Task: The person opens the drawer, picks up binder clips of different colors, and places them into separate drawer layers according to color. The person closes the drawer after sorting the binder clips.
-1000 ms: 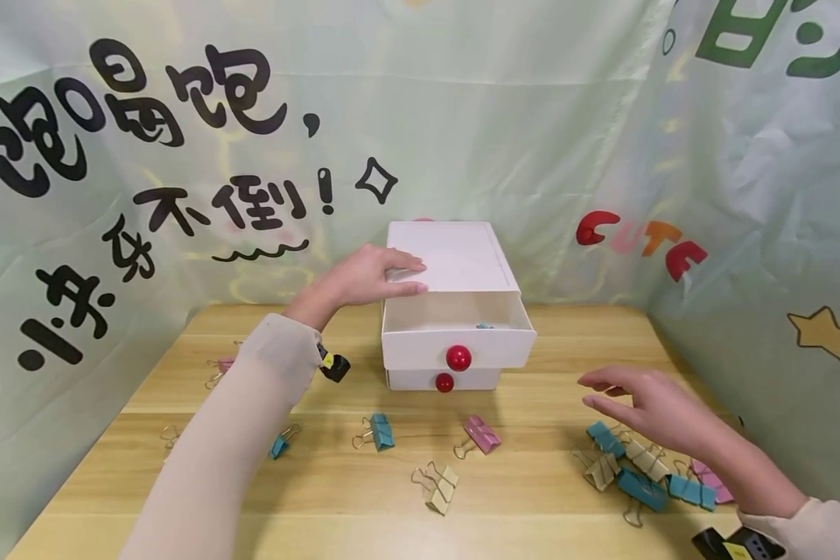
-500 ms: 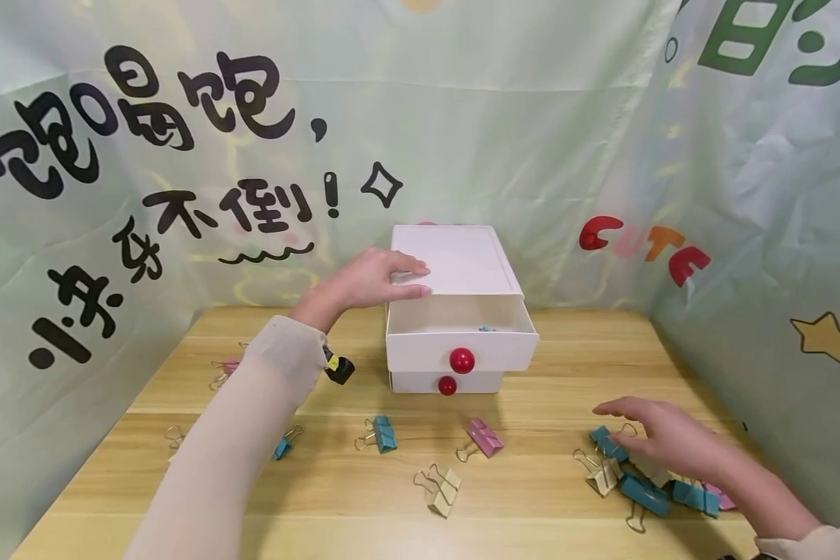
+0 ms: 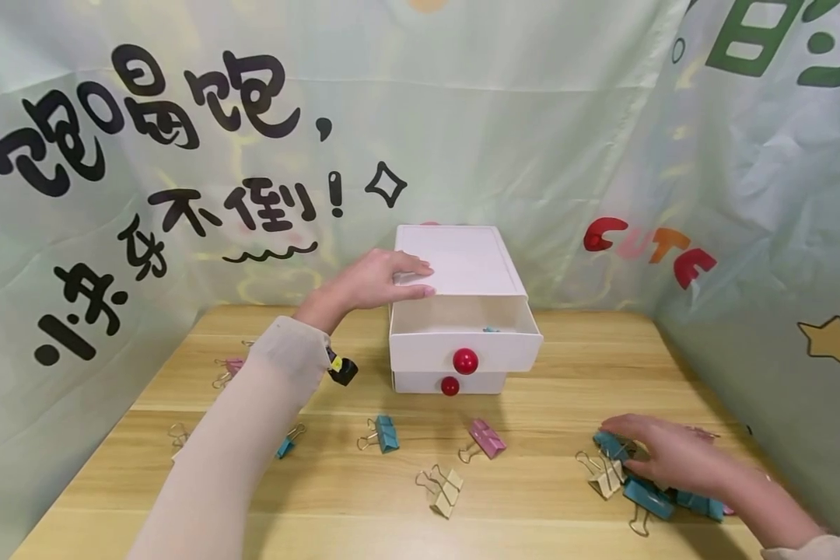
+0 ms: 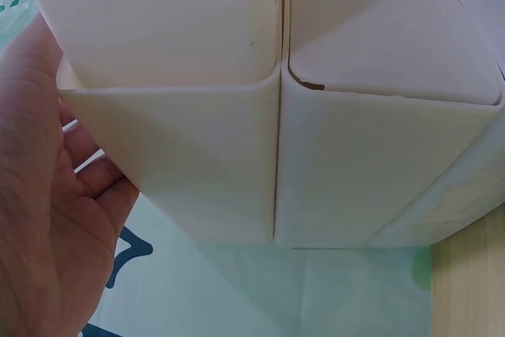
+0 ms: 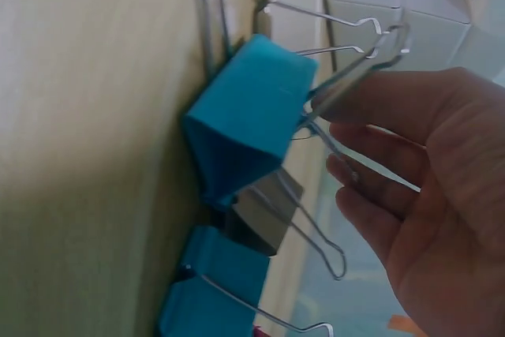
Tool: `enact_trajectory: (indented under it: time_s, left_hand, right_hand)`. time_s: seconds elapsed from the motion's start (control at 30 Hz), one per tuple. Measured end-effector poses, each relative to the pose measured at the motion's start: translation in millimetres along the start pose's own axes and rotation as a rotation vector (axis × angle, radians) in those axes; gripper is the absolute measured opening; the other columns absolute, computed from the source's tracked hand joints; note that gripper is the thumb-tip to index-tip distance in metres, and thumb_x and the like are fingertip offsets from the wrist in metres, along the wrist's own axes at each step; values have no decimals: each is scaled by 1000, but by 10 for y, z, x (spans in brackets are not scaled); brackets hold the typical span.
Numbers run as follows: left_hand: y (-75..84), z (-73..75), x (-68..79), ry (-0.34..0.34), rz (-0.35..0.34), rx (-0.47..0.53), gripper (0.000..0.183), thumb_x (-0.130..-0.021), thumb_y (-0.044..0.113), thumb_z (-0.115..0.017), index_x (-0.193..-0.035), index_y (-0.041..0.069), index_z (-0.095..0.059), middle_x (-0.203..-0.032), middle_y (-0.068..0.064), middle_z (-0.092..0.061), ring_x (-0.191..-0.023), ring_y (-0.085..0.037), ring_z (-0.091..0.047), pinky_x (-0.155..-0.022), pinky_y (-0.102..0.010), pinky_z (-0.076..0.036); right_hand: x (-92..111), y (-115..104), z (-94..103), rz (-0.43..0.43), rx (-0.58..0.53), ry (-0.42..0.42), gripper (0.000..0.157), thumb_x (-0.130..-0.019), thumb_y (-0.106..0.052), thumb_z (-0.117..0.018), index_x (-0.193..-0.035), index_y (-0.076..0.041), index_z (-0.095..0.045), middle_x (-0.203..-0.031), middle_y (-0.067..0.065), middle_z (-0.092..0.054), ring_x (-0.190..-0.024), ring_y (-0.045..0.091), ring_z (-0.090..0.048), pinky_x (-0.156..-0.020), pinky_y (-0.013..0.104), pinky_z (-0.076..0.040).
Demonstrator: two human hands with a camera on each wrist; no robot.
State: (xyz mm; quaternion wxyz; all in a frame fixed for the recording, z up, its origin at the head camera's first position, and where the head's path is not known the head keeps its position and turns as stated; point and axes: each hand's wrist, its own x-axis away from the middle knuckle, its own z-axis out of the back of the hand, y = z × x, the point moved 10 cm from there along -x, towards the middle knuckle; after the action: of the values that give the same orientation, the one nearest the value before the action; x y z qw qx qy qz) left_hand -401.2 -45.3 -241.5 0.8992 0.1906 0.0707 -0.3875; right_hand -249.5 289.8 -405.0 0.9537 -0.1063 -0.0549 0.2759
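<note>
My left hand (image 3: 371, 281) rests on the upper left edge of a white two-drawer box (image 3: 462, 260), fingers over the top and thumb at its front edge. The box's upper drawer (image 3: 420, 350) is pulled out and holds a small blue item. Over a cluster of binder clips at the right is my right hand (image 3: 686, 459). Its loosely bent fingertips are at the wire handle of a blue binder clip (image 5: 245, 100); no grip on it shows. Around lie a cream binder clip (image 3: 607, 476) and another blue binder clip (image 3: 648, 498); the hand partly hides others.
Before the box lie a blue clip (image 3: 386, 433), a pink clip (image 3: 487, 438) and a cream clip (image 3: 446, 491). A pink clip (image 3: 231, 365) and others lie left, partly behind the left sleeve (image 3: 252, 420). Printed cloth (image 3: 490, 140) hangs behind the wooden table (image 3: 532, 505).
My right hand has come down from above the clips onto the cluster, its fingertips now at a blue clip. The left hand has stayed on the box, and the drawer is unchanged.
</note>
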Motion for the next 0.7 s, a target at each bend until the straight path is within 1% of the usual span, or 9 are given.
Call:
enact_trajectory:
  time_s: [0.1, 0.2, 0.27, 0.37, 0.43, 0.53, 0.6, 0.7]
  left_hand:
    - [4, -6, 1, -1, -3, 1, 54, -91, 58, -58, -130, 21, -65, -140, 2, -56, -131, -18, -48, -110, -38, -34]
    - [10, -2, 1, 1, 2, 1, 54, -91, 57, -58, -130, 20, -65, -140, 2, -56, -131, -18, -47, -110, -38, -35]
    - [9, 2, 1, 3, 7, -1, 54, -91, 57, -58, -130, 20, -65, -140, 1, -55, -131, -18, -47, -110, -39, -35]
    - [4, 2, 1, 4, 16, -1, 55, -91, 58, -58, -130, 21, -65, -140, 2, -55, -132, -18, -47, -110, -39, -34]
    - [-3, -5, 3, 1, 19, 1, 55, -91, 58, -58, -130, 21, -65, -140, 2, -55, -132, -18, -47, -110, -39, -34]
    - [-11, -13, 6, 0, 22, 5, 54, -91, 58, -58, -130, 21, -65, -140, 3, -55, -132, -17, -47, -110, -39, -34]
    - [-13, -15, 5, -1, 21, 6, 54, -91, 58, -58, -131, 21, -65, -140, 2, -55, -132, -17, -46, -110, -39, -34]
    - [-17, -9, 2, 4, 15, 5, 54, -91, 57, -58, -131, 21, -64, -141, 1, -55, -132, -18, -46, -111, -39, -34]
  right_hand:
    - [-6, 40, -64, -11, -10, -24, 50, -82, -18, -79, -127, -7, -63, -127, 13, -60, -110, 36, -60, -78, 42, -55]
    - [-20, 55, -95, -13, -13, -24, 51, -81, -17, -79, -127, -5, -63, -127, 15, -59, -107, 34, -62, -75, 38, -55]
    - [-35, 51, -110, -9, -20, -20, 51, -80, -14, -80, -127, -4, -62, -127, 16, -59, -101, 29, -64, -71, 33, -55]
    - [-60, 46, -125, 0, -9, -12, 51, -79, -12, -80, -126, -3, -63, -125, 15, -59, -98, 26, -65, -67, 30, -54]
    - [-78, 48, -130, -1, 8, -3, 49, -78, -11, -80, -125, -4, -63, -123, 13, -60, -97, 26, -65, -68, 31, -54]
    - [-106, 59, -137, -11, 28, 2, 49, -78, -10, -80, -124, -5, -64, -122, 11, -60, -102, 31, -63, -72, 37, -55]
    - [-124, 73, -140, -23, 28, -4, 49, -78, -9, -80, -124, -5, -64, -122, 12, -61, -104, 33, -62, -75, 41, -55]
    - [-151, 87, -135, -30, 23, -23, 51, -77, -9, -80, -125, -3, -63, -122, 14, -60, -103, 34, -62, -74, 41, -55]
